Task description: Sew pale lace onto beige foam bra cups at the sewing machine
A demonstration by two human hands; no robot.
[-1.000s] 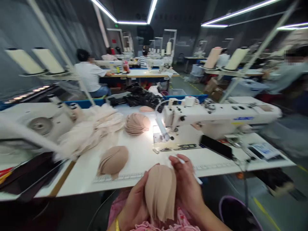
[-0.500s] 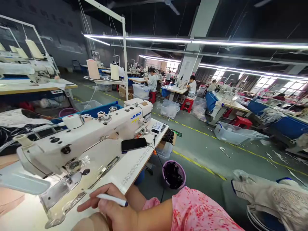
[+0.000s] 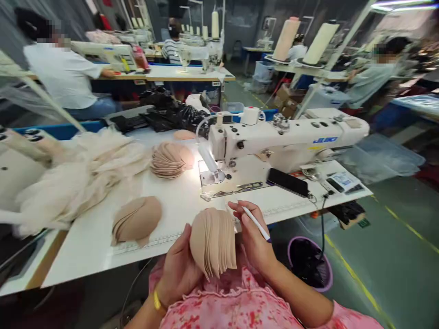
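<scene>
At the table's front edge, my left hand [image 3: 180,262] is closed around the left side of a fanned stack of beige bra cups [image 3: 213,242]. My right hand [image 3: 255,242] is at the stack's right side, with a white pen [image 3: 255,223] gripped between thumb and fingers; the pen's dark blue end points down toward the wrist. Whether the right hand's lower fingers also touch the stack is hidden. Left of my hands lies a second pile of beige cups [image 3: 137,221]. A third, pinker pile of cups [image 3: 169,160] rests by the sewing machine's needle area.
A white sewing machine [image 3: 288,141] stands on the white table [image 3: 164,198], with a black phone [image 3: 288,182] in front of it. Pale sheer fabric [image 3: 92,169] is heaped at left. A purple bin [image 3: 328,276] stands on the floor at right. Co-workers sit at other tables behind.
My view has swung left and down, bringing both hands and the piles of cups into sight. The pen is still in my right hand.
</scene>
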